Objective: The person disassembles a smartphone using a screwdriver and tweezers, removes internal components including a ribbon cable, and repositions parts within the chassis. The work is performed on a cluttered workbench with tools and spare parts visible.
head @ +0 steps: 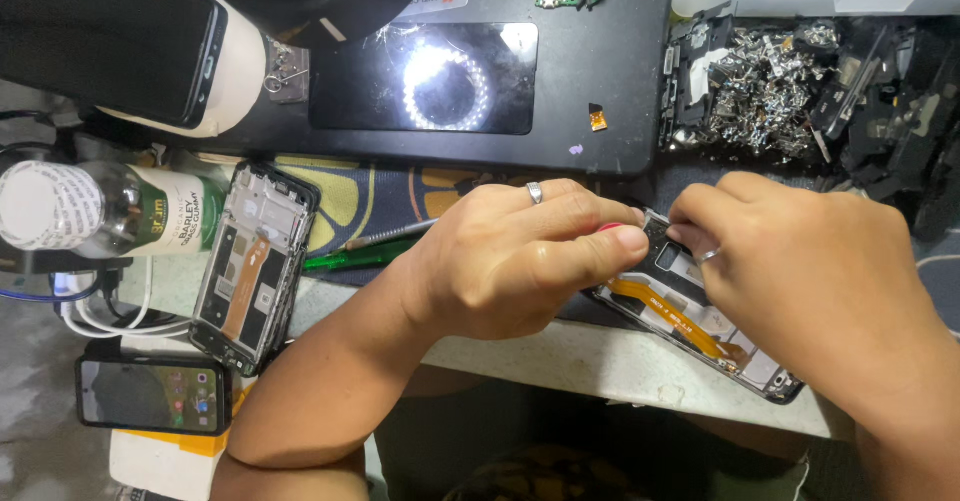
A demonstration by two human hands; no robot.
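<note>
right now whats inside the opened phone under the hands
Inside the opened phone: an orange flex cable along the frame and dark parts. Its upper end is hidden by the left hand and right hand.

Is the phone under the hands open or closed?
Open: the phone has no back cover, showing an orange flex cable and its frame.

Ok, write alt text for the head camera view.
Both hands, left hand and right hand, work on an opened black phone frame with an orange flex cable at a table edge. A second stripped phone frame lies left, beside a clear bottle.
</note>
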